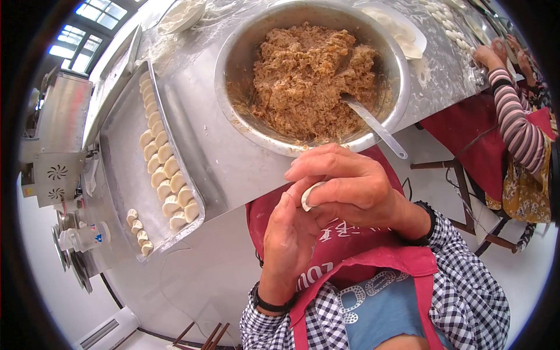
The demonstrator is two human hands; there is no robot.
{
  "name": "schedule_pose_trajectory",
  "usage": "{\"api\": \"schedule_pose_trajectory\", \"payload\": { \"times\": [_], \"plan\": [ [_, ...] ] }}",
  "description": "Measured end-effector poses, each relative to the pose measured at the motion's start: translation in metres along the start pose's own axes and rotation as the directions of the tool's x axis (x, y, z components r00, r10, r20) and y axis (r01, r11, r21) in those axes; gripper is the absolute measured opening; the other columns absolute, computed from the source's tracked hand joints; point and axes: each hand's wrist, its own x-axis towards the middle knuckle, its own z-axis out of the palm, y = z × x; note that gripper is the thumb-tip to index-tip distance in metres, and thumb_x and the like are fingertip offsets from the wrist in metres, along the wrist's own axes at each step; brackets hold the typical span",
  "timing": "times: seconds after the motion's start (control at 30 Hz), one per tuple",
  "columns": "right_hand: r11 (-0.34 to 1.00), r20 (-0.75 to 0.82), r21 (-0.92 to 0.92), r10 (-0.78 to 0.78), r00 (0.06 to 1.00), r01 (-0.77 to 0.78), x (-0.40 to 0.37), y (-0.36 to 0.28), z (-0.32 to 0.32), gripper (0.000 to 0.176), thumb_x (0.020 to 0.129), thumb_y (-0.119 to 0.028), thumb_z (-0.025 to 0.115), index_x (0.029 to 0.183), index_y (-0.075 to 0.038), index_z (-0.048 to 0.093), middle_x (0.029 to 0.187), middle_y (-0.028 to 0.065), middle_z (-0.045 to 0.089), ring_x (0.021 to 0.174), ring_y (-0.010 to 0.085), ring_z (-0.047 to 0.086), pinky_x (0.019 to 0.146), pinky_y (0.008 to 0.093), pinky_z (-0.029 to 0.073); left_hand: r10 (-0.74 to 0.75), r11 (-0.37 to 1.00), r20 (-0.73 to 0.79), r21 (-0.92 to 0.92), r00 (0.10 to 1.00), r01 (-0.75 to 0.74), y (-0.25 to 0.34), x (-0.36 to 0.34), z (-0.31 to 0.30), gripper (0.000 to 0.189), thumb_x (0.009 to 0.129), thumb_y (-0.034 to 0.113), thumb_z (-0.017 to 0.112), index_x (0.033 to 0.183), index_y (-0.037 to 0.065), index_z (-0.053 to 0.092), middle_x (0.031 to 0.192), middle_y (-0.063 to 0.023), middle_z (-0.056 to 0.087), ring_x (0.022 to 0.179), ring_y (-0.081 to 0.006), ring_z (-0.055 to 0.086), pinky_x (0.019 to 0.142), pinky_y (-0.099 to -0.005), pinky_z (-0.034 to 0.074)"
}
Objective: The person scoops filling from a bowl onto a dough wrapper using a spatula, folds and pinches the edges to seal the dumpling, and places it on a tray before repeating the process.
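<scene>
Both hands meet over the red apron, in front of the big bowl. Between them a pale dumpling [314, 196] shows only its curved edge; fingers cover the rest. My left hand [289, 236] is closed around it from the left, thumb and fingers pressed in. From the right, my right hand [353, 185] bends over the same dumpling, its fingers folded against the edge. Just beyond them stands a wide metal bowl [224, 93] of brown minced filling [312, 76]. A spoon [376, 125] is stuck in the filling, its handle resting over the near rim.
Left of the bowl, a metal tray [119, 169] holds rows of finished dumplings [166, 169] and several smaller ones [137, 224]. Wrappers [402, 35] lie behind the bowl on the right. At far right, another person's striped sleeve [516, 116] reaches over the floury table, beside a stool [461, 192].
</scene>
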Motion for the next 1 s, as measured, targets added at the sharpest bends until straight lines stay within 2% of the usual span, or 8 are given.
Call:
{"api": "schedule_pose_trajectory", "payload": {
  "times": [0.33, 0.4, 0.53, 0.63, 0.7, 0.73, 0.8, 1.0],
  "plan": [
    [0.998, -0.012, 0.064, 0.019, 1.000, -0.019, -0.0016, 0.0018, 0.0028, 0.009, 0.064, -0.004, 0.065, 0.069, 0.000, 0.058, 0.101, 0.0118, 0.060, 0.092, 0.0269, 0.058, 0.077, 0.0351, 0.048, -0.016, 1.000, 0.015, 0.021, 1.000, 0.016, -0.0001, -0.0020, -0.0026, 0.056, 0.096, 0.036, 0.027, 0.133, -0.007, 0.028, 0.131, -0.0151, 0.039, 0.117, -0.0238, 0.044, 0.097, -0.0393, 0.037],
    [0.999, 0.069, 0.045, -0.025, 0.997, 0.022, -0.0024, 0.0045, -0.0002, 0.019, 0.066, -0.012, 0.069, 0.074, -0.001, 0.056, 0.103, 0.0180, 0.061, 0.094, 0.0315, 0.059, 0.078, 0.0387, 0.048, -0.015, 1.000, -0.010, 0.020, 1.000, 0.015, -0.0010, -0.0020, -0.0018, 0.057, 0.096, 0.036, 0.026, 0.133, -0.007, 0.028, 0.131, -0.0156, 0.040, 0.117, -0.0238, 0.045, 0.097, -0.0392, 0.037],
    [1.000, 0.028, 0.025, -0.020, 0.999, 0.019, 0.0000, -0.0007, 0.0018, 0.012, 0.063, -0.004, 0.066, 0.072, -0.001, 0.058, 0.104, 0.0129, 0.060, 0.094, 0.0275, 0.058, 0.078, 0.0356, 0.048, 0.000, 0.999, -0.027, 0.054, 1.000, 0.001, 0.0012, -0.0034, 0.0000, 0.056, 0.097, 0.035, 0.025, 0.133, -0.008, 0.029, 0.130, -0.0176, 0.040, 0.115, -0.0253, 0.047, 0.096, -0.0397, 0.039],
    [0.999, -0.011, 0.048, -0.012, 1.000, 0.012, 0.0004, -0.0032, 0.0021, 0.020, 0.061, -0.004, 0.068, 0.078, -0.001, 0.059, 0.105, 0.0139, 0.059, 0.095, 0.0281, 0.058, 0.079, 0.0362, 0.048, 0.016, 0.995, -0.008, 0.097, 1.000, -0.015, 0.0035, -0.0051, 0.0034, 0.056, 0.097, 0.035, 0.025, 0.132, -0.008, 0.030, 0.130, -0.0183, 0.041, 0.115, -0.0263, 0.047, 0.095, -0.0397, 0.040],
    [0.997, 0.037, 0.067, -0.026, 0.999, 0.023, -0.0005, -0.0022, -0.0004, 0.025, 0.066, -0.011, 0.072, 0.084, -0.002, 0.058, 0.107, 0.0200, 0.059, 0.095, 0.0330, 0.059, 0.078, 0.0399, 0.049, 0.025, 0.993, 0.002, 0.117, 1.000, -0.025, 0.0033, -0.0051, 0.0044, 0.055, 0.097, 0.035, 0.025, 0.131, -0.008, 0.031, 0.129, -0.0186, 0.041, 0.115, -0.0267, 0.047, 0.094, -0.0396, 0.041],
    [0.997, 0.037, 0.067, -0.026, 0.999, 0.023, -0.0005, -0.0019, -0.0003, 0.025, 0.066, -0.011, 0.072, 0.084, -0.002, 0.058, 0.107, 0.0200, 0.059, 0.095, 0.0330, 0.059, 0.078, 0.0399, 0.049, 0.039, 0.989, -0.025, 0.141, 0.999, -0.035, 0.0024, -0.0050, 0.0049, 0.056, 0.096, 0.037, 0.026, 0.130, -0.008, 0.032, 0.128, -0.0199, 0.042, 0.114, -0.0291, 0.048, 0.093, -0.0413, 0.042],
    [0.997, 0.011, 0.067, -0.045, 0.999, 0.044, -0.0005, -0.0012, 0.0001, 0.027, 0.058, -0.005, 0.071, 0.083, -0.002, 0.059, 0.107, 0.0150, 0.058, 0.095, 0.0291, 0.058, 0.080, 0.0373, 0.048, 0.053, 0.985, -0.052, 0.166, 0.997, -0.044, 0.0018, -0.0049, 0.0048, 0.057, 0.096, 0.039, 0.028, 0.128, -0.008, 0.033, 0.126, -0.0212, 0.042, 0.113, -0.0315, 0.048, 0.091, -0.0430, 0.044],
    [0.995, 0.018, 0.083, -0.062, 0.998, 0.060, 0.0011, -0.0036, -0.0003, 0.019, 0.059, -0.006, 0.070, 0.073, -0.003, 0.057, 0.106, 0.0141, 0.059, 0.095, 0.0286, 0.058, 0.078, 0.0367, 0.048, 0.048, 0.981, -0.027, 0.187, 0.998, -0.042, 0.0012, -0.0070, -0.0007, 0.059, 0.096, 0.041, 0.028, 0.129, -0.007, 0.033, 0.126, -0.0206, 0.043, 0.113, -0.0312, 0.049, 0.092, -0.0421, 0.043]
  ]
}}
